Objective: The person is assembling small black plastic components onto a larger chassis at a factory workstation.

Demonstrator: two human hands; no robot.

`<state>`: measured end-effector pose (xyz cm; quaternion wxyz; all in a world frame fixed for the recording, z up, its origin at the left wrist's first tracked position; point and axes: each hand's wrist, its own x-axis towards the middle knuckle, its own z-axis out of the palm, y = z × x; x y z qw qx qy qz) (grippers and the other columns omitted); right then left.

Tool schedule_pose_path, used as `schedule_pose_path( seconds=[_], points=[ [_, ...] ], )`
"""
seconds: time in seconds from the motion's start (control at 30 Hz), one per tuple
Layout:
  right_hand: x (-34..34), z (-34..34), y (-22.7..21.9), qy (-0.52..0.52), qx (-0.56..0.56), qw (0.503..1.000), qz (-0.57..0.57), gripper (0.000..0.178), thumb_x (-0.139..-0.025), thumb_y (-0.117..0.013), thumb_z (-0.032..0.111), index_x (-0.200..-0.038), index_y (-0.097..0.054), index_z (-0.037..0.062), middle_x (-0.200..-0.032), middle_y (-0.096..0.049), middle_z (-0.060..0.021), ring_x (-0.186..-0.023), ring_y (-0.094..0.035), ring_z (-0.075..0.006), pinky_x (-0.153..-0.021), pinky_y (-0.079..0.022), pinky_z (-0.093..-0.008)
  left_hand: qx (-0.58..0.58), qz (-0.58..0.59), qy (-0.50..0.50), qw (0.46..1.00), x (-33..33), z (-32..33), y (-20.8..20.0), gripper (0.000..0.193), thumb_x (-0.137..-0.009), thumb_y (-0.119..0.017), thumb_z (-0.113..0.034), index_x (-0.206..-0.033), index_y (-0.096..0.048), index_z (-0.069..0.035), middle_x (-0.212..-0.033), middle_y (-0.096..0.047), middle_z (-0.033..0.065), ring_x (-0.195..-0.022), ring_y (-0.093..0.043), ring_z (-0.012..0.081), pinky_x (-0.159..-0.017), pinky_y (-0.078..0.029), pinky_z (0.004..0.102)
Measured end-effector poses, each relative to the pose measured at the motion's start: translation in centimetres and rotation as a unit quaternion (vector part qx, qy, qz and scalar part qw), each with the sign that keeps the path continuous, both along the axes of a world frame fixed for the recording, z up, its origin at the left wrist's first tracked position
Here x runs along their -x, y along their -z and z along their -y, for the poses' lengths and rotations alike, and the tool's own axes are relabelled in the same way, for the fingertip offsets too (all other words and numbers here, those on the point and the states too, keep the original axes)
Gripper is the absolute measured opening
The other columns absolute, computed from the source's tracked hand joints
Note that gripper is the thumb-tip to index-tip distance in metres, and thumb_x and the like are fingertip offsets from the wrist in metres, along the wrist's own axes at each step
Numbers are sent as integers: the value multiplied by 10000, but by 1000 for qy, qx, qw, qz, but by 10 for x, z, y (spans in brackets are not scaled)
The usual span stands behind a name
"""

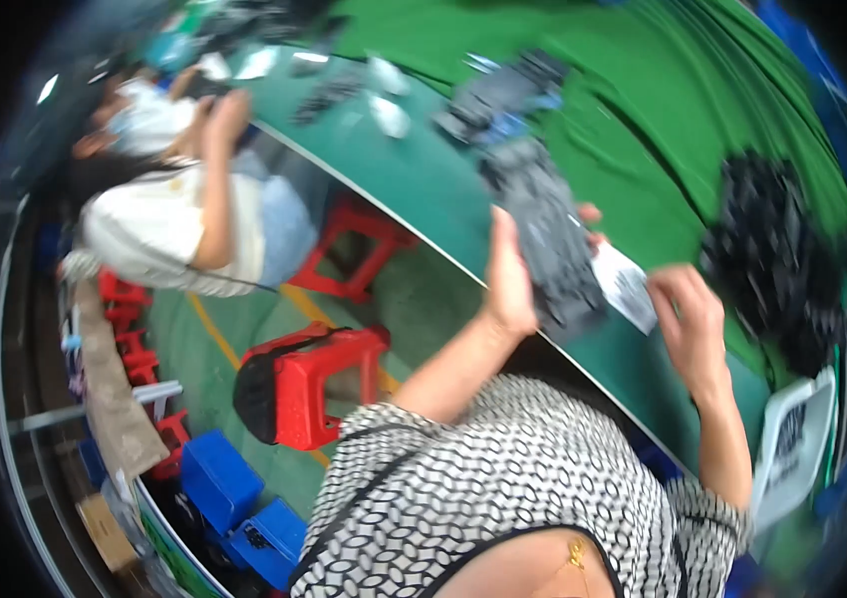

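My left hand (511, 277) is wrapped round a long bundle of dark grey pieces (548, 239) above the table's near edge. The thumb lies along its near side and fingertips show on its far side. Motion blur hides what kind of pieces they are. To the right, my right hand (693, 324) pinches the edge of a white printed slip (627, 287), whose other end meets the bundle. Just beyond the bundle, another dark grey bundle (508, 92) with some blue on it lies on the green cloth.
A heap of black pieces (772, 249) lies on the green cloth (643, 70) at right. Below it stands a white tray (792, 448). Red stools (319, 384) and blue bins (219, 478) are on the floor at left. A co-worker (194, 219) works farther along the table.
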<state>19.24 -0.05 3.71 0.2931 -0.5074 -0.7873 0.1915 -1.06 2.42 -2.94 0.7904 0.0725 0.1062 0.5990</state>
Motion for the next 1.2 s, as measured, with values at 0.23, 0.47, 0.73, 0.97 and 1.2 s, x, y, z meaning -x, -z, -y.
schedule_pose_path(
  seconds=[0.23,0.47,0.73,0.97,1.2],
  points=[
    [-9,-7,10,87,71,992,-63,98,-805,-662,73,-883,-668,15,-801,-580,-98,-751,-582,-225,-668,-469,-327,-45,-101,-16,994,5,-3,-11,803,-923,-165,-660,-1364,-333,-11,-1283,-492,208,-1040,-581,323,-913,-495,436],
    [-11,-2,35,83,26,996,-19,62,-778,-686,101,-819,-676,56,-778,-559,-48,-788,-539,-217,-721,-399,-347,-46,-130,-12,990,1,2,-8,795,-923,-173,-659,-1372,-318,-19,-1291,-475,216,-1056,-565,327,-903,-493,442],
    [-11,-3,31,42,-73,993,84,60,-774,-693,119,-809,-659,85,-788,-552,-15,-802,-532,-189,-723,-359,-332,-45,-130,-10,991,0,2,-8,792,-922,-186,-660,-1370,-321,-20,-1295,-467,224,-1062,-557,341,-912,-487,447],
    [-6,-5,29,-18,-189,959,209,87,-699,-623,61,-784,-610,76,-792,-523,-19,-761,-506,-186,-714,-361,-327,-50,-119,-13,991,2,2,-10,798,-922,-188,-661,-1366,-324,-12,-1286,-475,223,-1069,-556,339,-916,-484,445],
    [-8,-3,30,-43,-193,958,207,93,-695,-606,63,-784,-594,89,-785,-509,-16,-757,-503,-180,-713,-357,-322,-60,-114,-18,992,3,2,-8,808,-921,-172,-663,-1350,-340,1,-1278,-487,219,-1061,-564,335,-916,-485,439]
  ],
)
